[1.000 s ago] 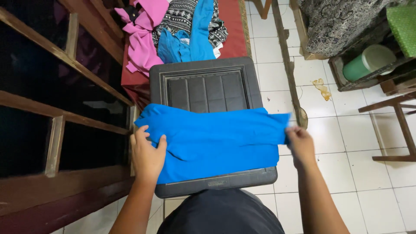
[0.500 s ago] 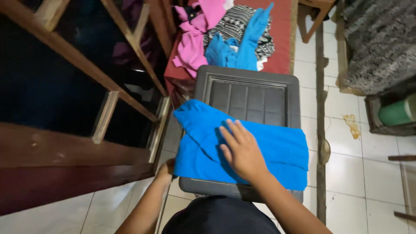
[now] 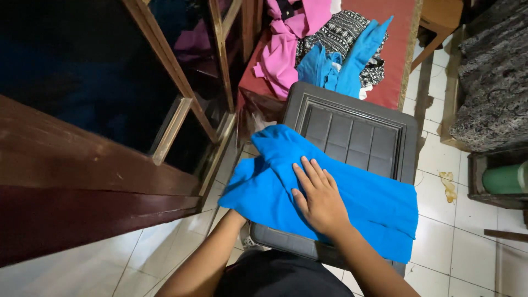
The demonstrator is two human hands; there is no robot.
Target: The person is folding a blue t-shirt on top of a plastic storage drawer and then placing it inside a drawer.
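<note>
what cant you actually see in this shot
Head view:
- Left hand: tucked under the bright blue cloth garment, so its grip cannot be told.
- Dark grey plastic stool top: near half covered by the garment.
- Green cylindrical container: cut off by the right edge.

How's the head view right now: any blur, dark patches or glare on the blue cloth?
Head view: the blue cloth and right hand are sharp and evenly lit, no glare; the left hand is hidden under the cloth; the wooden frame area at left is deep in shadow; the frame is tilted.
</note>
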